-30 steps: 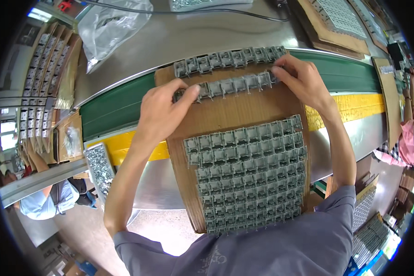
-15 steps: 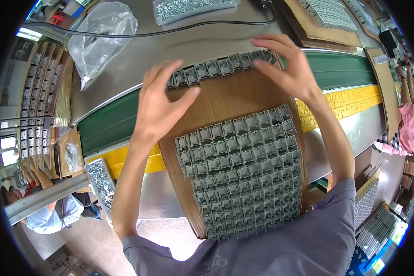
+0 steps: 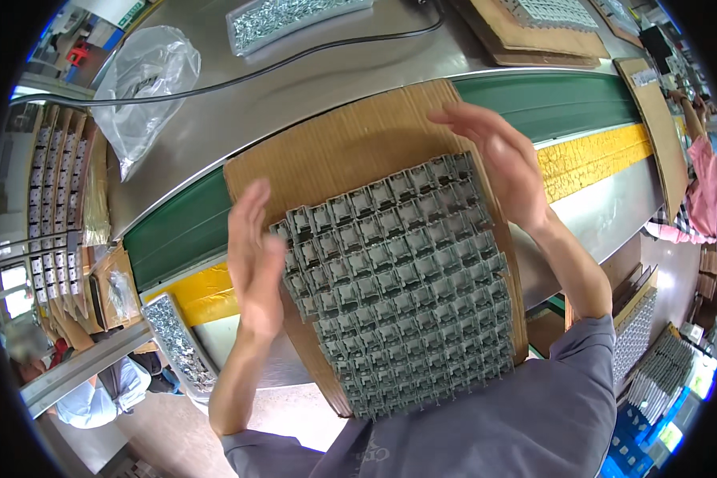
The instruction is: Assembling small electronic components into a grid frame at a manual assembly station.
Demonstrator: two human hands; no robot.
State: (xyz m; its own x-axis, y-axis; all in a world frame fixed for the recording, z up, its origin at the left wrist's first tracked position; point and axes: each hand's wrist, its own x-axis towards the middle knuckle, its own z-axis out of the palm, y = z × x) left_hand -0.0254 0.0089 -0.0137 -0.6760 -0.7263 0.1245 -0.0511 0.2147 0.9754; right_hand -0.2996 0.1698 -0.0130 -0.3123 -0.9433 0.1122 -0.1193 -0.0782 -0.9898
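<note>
A brown corrugated cardboard sheet (image 3: 327, 143) lies across a green strip (image 3: 573, 103) and a crinkled yellow band (image 3: 597, 163), its near end close to the person's grey shirt (image 3: 486, 414). On the sheet sits a block of small grey, box-shaped, metal-looking parts (image 3: 398, 271), packed in close rows; the sheet's far end is bare. The left hand (image 3: 255, 263) is empty, thumb apart from the raised fingers, beside the block's left edge; whether it touches the parts cannot be told. The right hand (image 3: 506, 163), also empty with fingers stretched out, hovers by the sheet's far right corner. Beyond, on a shiny steel table (image 3: 263, 103), lie a clear plastic bag (image 3: 147, 88), a black cable (image 3: 239, 78) crossing it, and a clear tray (image 3: 243, 52) of small silvery pieces.
</note>
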